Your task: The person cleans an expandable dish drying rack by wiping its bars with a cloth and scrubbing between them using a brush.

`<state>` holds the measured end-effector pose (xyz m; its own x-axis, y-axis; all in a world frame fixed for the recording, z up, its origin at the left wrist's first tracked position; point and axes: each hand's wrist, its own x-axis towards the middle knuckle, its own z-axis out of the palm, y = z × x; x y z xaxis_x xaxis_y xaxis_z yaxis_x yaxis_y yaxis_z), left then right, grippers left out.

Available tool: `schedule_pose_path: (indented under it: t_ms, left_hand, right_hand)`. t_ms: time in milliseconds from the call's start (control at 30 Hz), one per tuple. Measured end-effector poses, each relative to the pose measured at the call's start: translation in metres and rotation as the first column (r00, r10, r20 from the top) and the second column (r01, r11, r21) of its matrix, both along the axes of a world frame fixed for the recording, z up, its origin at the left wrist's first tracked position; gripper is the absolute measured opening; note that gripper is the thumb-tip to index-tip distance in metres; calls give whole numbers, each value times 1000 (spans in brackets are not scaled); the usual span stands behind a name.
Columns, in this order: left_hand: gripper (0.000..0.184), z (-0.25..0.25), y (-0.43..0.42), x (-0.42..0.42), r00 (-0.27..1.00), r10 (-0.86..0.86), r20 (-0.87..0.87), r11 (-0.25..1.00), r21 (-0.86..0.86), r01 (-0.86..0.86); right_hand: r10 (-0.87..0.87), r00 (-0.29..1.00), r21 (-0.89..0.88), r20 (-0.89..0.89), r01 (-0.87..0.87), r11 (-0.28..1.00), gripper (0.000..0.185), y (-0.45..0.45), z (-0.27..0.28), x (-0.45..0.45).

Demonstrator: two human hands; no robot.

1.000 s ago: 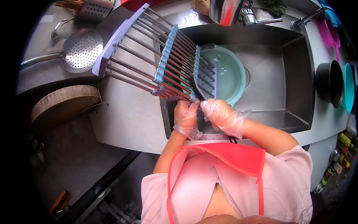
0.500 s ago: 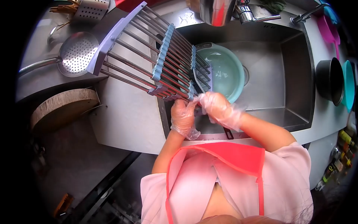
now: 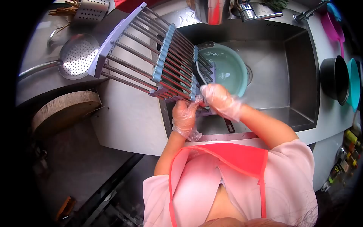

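Note:
A sink drying rack [image 3: 165,53] with steel bars, lilac ends and blue clips is tilted, its lower end in the sink and its upper end over the left counter. My left hand [image 3: 185,117], in a clear plastic glove, is closed on the rack's near edge. Also gloved, my right hand [image 3: 221,99] is closed around the pale handle of a brush-like tool [image 3: 199,73], whose dark head lies against the bars and is partly hidden. Behind the rack sits a light green basin [image 3: 242,70] holding water. A dark handle [image 3: 229,125] shows below my right hand.
The steel sink [image 3: 302,75] has a faucet [image 3: 261,16] at its back. On the left are a perforated skimmer [image 3: 79,55], a utensil holder [image 3: 90,9] and a round wooden board [image 3: 66,109]. A black pot [image 3: 334,81] stands at the right.
My right hand has moved slightly up and to the left with the tool, along the bars. My left hand and the rack have barely shifted.

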<state>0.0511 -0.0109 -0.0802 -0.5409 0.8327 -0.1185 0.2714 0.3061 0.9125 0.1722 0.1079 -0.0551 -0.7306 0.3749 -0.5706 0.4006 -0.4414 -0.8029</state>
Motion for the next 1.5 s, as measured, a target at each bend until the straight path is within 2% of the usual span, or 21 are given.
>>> schedule_pose_path:
  t_ms: [133,200,267,333,433,467,500,533,633,733,767,833,900,1033,1100,1267,1300,1333,1400,1433,1500]
  left_hand:
    - [14,13,-2,4,995,89,45,996,-36,-88]
    - [18,15,3,7,935,77,347,996,4,-84]
    - [17,14,1,6,974,76,213,997,-6,-76]
    - [17,5,-4,0,994,78,75,997,-30,-76]
    - [14,7,-10,0,999,22,-28,993,-114,-25]
    - [13,26,-1,10,977,87,195,995,-66,-75]
    - [12,37,4,16,903,136,408,990,-31,-135]
    - [13,35,4,11,884,150,444,988,-90,-122]
    - [14,42,2,5,910,163,381,985,-13,-170]
    - [18,50,1,9,873,181,453,982,-41,-182]
    - [19,52,1,9,876,198,441,980,-97,-173]
    - [23,54,3,7,883,202,423,979,-110,-171]
    - [23,53,-1,4,866,225,447,974,-112,-195]
    - [24,59,-1,6,855,246,458,969,-146,-201]
    - [23,62,2,5,870,254,423,966,-148,-210]
    - [23,66,-6,2,855,240,460,970,-150,-192]
    - [23,69,-3,3,859,241,452,970,-140,-199]
    - [23,68,-3,2,861,239,450,971,-134,-199]
    - [25,62,-7,-1,853,229,468,974,-105,-203]
    - [25,62,-8,-2,853,231,468,973,-111,-202]
    - [27,63,-11,-5,843,259,472,966,-149,-213]
  right_hand:
    - [-79,997,-12,-16,79,997,38,-30,3,6]
    - [-85,996,54,-7,85,995,37,-8,-21,-4]
    - [-79,997,154,-22,82,985,36,-4,-17,-6]
    - [-121,992,-110,30,124,986,36,-27,21,5]
    - [167,982,646,-88,-71,760,26,-16,-40,-1]
    - [81,995,338,60,-97,936,21,7,-21,-5]
    - [137,979,335,150,-181,925,15,14,-17,-9]
    - [230,971,677,70,-216,704,14,-1,-30,-4]
    - [126,990,351,-66,-95,932,11,-33,7,7]
    - [-45,993,343,-113,81,936,42,-1,-21,-5]
    - [73,997,542,-34,-43,839,36,8,-59,-13]
    - [171,961,902,-215,128,413,30,-17,-79,-11]
    - [140,964,641,-225,38,767,29,-28,-25,-1]
    - [-74,990,383,-124,116,917,34,4,-40,-15]
    - [-73,904,606,-421,340,719,35,-16,-53,-20]
    - [224,974,823,-20,-111,557,12,-6,-46,-17]
    - [75,996,175,44,-82,981,14,17,-23,-16]
    - [145,989,555,-17,-111,824,11,6,-36,-14]
    - [274,954,923,-123,8,384,7,-25,-40,-7]
    - [220,973,449,-74,-165,878,8,-19,21,-1]
    - [255,965,787,-66,-107,608,10,-17,-10,-7]
